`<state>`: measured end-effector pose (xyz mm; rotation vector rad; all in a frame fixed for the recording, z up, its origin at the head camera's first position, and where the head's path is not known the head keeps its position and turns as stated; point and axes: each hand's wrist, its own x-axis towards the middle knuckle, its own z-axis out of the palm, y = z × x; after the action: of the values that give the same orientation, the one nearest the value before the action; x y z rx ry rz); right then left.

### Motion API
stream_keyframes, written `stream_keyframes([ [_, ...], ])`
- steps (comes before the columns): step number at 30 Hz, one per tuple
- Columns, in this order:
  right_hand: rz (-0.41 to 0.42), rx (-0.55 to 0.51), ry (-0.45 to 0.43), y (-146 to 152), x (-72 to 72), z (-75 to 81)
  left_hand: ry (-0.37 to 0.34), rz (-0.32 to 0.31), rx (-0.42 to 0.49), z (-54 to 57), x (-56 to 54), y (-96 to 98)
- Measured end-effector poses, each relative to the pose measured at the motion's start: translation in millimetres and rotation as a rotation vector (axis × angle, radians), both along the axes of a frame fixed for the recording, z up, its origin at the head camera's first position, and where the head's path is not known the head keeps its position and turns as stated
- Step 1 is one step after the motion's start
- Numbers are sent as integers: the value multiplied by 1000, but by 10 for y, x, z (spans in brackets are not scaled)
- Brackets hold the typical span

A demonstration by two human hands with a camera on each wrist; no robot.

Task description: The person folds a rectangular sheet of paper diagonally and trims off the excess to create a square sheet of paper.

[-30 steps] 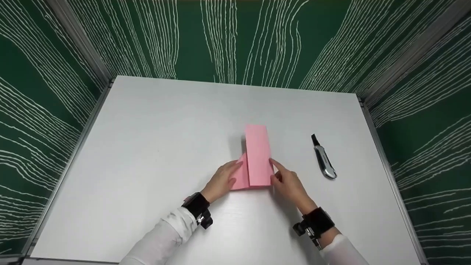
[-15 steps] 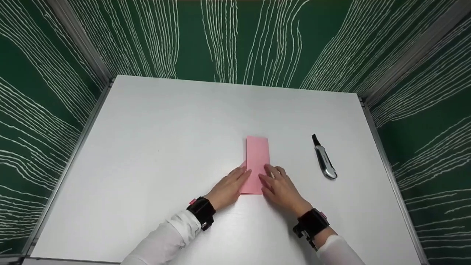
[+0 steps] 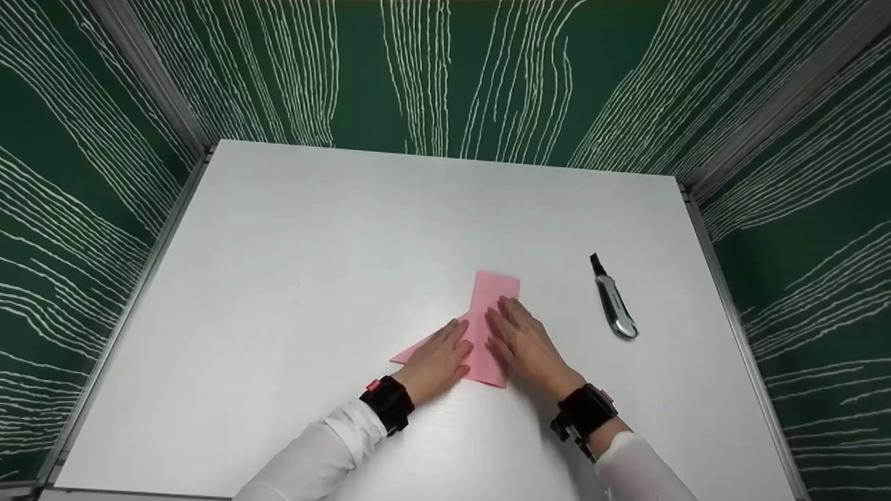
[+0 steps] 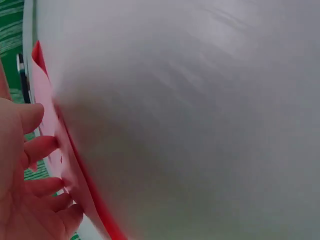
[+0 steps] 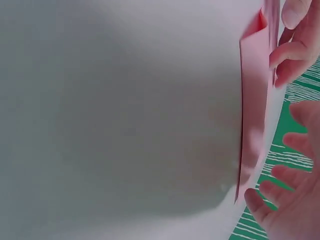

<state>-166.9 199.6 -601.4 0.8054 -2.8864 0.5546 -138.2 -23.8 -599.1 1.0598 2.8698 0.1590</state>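
Note:
A folded sheet of pink paper (image 3: 495,287) lies on the white table, an upright strip with a pointed flap (image 3: 411,351) sticking out to its left. My left hand (image 3: 437,358) rests over that flap, its outstretched fingers reaching the strip. From the other side my right hand (image 3: 530,348) lays extended fingertips on the strip's right part. In the left wrist view, the fingers (image 4: 45,146) touch the pink sheet along its near edge. The right wrist view shows the paper (image 5: 254,85) with a slightly raised fold at one end, and loosely spread right fingers (image 5: 287,175) beside it.
A utility knife (image 3: 614,303) with a black tip and silver-grey handle lies to the right of the paper. Green panels (image 3: 473,83) with wavy white lines stand around the white table (image 3: 313,229), held by grey metal posts (image 3: 163,76).
The paper has come nearer to me and turned slightly clockwise. Its left flap now sticks out further. Both hands have flattened over it, the right one shifting from the edge onto the strip.

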Motion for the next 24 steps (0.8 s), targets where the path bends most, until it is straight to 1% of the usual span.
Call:
stream_keyframes([
  [2,7,37,-27,-15,-12,-43,15,-9,-29,-25,15,4],
  [5,3,105,-58,-15,-17,-114,9,-13,-53,-45,37,4],
  [9,14,171,-13,35,-43,-186,-58,-15,-6,-44,43,-33],
  [12,-10,182,-6,84,-89,-206,-105,-23,28,-52,46,-76],
  [15,-50,192,-23,131,-149,-201,-138,-28,51,-58,39,-110],
  [18,-71,201,-53,174,-213,-169,-164,-25,70,-44,20,-127],
  [21,-73,207,-107,209,-281,-118,-161,-26,70,-22,5,-125],
  [24,-81,233,-176,239,-352,-76,-140,-24,69,-11,1,-112],
])
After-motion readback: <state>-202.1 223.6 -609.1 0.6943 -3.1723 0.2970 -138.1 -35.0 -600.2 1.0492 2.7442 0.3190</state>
